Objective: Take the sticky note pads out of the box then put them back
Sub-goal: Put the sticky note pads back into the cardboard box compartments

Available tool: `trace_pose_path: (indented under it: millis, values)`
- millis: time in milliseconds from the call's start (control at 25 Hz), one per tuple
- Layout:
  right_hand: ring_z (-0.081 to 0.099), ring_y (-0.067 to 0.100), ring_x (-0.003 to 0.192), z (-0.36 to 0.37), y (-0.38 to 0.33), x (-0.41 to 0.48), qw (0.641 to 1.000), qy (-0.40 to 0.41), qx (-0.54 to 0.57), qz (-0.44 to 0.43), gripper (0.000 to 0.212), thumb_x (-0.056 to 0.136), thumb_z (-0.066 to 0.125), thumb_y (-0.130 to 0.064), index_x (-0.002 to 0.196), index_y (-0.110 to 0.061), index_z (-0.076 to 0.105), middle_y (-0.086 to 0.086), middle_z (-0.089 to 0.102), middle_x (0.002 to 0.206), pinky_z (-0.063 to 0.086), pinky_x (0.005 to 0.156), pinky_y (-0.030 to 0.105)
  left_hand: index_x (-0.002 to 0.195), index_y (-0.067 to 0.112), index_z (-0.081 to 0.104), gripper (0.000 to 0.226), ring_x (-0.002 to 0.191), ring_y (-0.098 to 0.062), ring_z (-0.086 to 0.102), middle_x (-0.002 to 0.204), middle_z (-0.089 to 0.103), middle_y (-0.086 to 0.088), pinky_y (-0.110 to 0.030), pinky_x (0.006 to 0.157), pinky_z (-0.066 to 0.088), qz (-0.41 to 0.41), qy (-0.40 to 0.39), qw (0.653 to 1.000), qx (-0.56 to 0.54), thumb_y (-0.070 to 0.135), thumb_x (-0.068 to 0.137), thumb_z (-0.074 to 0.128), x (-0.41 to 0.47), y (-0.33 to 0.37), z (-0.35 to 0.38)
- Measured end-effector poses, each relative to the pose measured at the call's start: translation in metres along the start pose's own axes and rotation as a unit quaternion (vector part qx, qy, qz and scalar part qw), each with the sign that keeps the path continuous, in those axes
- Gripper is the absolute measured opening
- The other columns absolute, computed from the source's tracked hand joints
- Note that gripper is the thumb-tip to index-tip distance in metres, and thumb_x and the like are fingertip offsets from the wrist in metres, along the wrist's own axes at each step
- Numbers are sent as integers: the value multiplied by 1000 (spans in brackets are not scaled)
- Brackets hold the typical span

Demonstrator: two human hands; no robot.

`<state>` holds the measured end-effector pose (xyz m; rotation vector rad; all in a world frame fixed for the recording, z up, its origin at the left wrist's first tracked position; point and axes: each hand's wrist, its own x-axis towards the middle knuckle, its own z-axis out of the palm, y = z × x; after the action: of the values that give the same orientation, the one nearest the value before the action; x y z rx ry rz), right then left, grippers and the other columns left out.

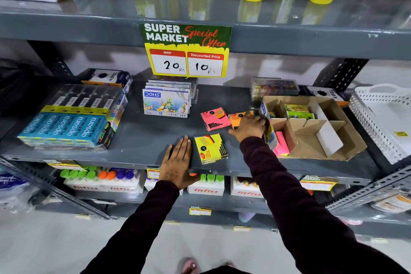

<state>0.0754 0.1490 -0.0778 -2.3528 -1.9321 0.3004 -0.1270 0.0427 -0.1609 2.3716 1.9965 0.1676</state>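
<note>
**Three pads out on the shelf, more in the box**

The grey shelf (142,135) carried the things; the cardboard box (315,140) sat near its right end, close to the front edge; the box had little card walls inside; a pink pad in the box (281,142) stood in the front left part, and green pads in the box (298,111) sat in a back part; the other parts showed bare card.

Three sticky note pads lay out on the shelf, left of the box; the yellow pad (210,148) lay near the front edge; the pink pad (215,118) lay behind it, toward the middle; the orange pad (238,118) lay just right of the pink one, next to the box.

The left hand (178,160) lay flat and open on the front edge of the shelf, just beside the yellow pad, holding nothing; the right hand (250,127) reached over the orange pad with its fingers bent onto it; I could not tell if it held the pad tight or only touched it; both arms wore dark sleeves.

A pastel box (165,102) stood behind the pads; blue pencil packs (66,127) lay at the left end; a price sign (185,50) hung from the shelf above.
</note>
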Motion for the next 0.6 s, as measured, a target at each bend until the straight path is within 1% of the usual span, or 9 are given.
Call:
trace_pose_path:
  millis: [80,200,360,480,520,600]
  values:
    - [43,47,125,-8,1,-25,998,59,11,-15,85,71,75,-47,129,4,39,33,45,134,40,103,51,141,-1,25,112,136,-29,28,149,30,-17,-49,109,20,-3,2,1000,10,64,60,68,-1,0,1]
    - [45,44,123,-34,23,-47,995,88,26,-25,86,71,72,-52,127,5,42,32,52,127,36,105,49,142,1,23,111,138,-27,24,151,26,-14,-46,110,17,-1,4,1000,19,64,62,67,-1,-2,3]
    - [49,42,120,-58,90,-53,982,150,100,52,87,69,76,-49,126,7,43,33,58,120,38,101,49,140,-1,27,111,135,-29,29,148,30,-18,-50,108,25,5,5,1000,25,63,61,69,0,-2,4]
    - [55,44,115,-53,145,-42,958,158,206,118,92,59,79,-49,126,5,47,33,61,118,43,100,50,141,-1,25,110,136,-28,28,150,27,-17,-51,108,25,2,4,1000,17,62,61,68,0,-2,6]
    - [56,43,115,-51,156,-39,948,150,245,134,91,57,76,-50,126,2,48,31,62,118,45,99,51,141,-1,25,109,136,-28,28,150,28,-17,-52,108,26,2,3,1000,14,65,62,64,0,-2,6]
    - [56,41,117,-35,174,-28,940,103,288,148,84,62,77,-47,127,-2,47,28,62,121,47,98,49,141,0,26,108,135,-29,30,149,30,-17,-52,107,26,-1,-4,1000,12,70,62,49,0,-2,6]
